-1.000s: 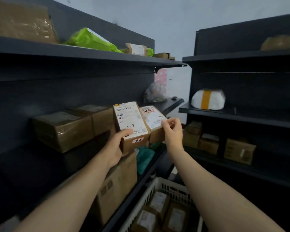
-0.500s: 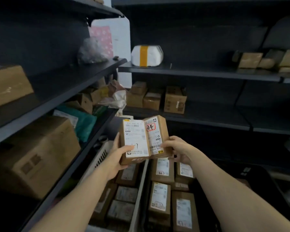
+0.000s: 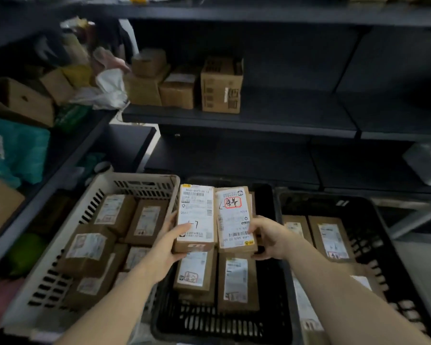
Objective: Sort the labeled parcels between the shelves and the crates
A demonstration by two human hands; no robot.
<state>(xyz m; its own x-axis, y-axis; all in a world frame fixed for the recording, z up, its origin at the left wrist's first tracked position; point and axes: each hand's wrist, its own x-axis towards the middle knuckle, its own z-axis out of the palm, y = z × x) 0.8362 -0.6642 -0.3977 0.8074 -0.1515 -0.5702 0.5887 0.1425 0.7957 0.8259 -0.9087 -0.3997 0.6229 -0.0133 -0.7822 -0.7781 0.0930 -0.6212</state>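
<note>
Two small brown labeled parcels are held side by side over the middle black crate (image 3: 209, 324). My left hand (image 3: 169, 247) grips the left parcel (image 3: 195, 217), whose white label bears a handwritten mark. My right hand (image 3: 269, 239) grips the right parcel (image 3: 234, 217), whose label has a red stamp. Below them in the black crate lie two more labeled parcels (image 3: 237, 282). A white slotted crate (image 3: 60, 270) at the left holds several brown parcels. Another black crate (image 3: 373, 245) at the right holds a few parcels.
Dark shelves (image 3: 234, 118) run across the back with three brown boxes (image 3: 220, 85) on them. The left shelving holds cardboard boxes, a teal bag (image 3: 18, 150) and a white plastic bag (image 3: 107, 88). Bare shelf lies at the right.
The view has swung down from the shelves to the crates. Both hands have carried the two parcels lower, over the middle black crate.
</note>
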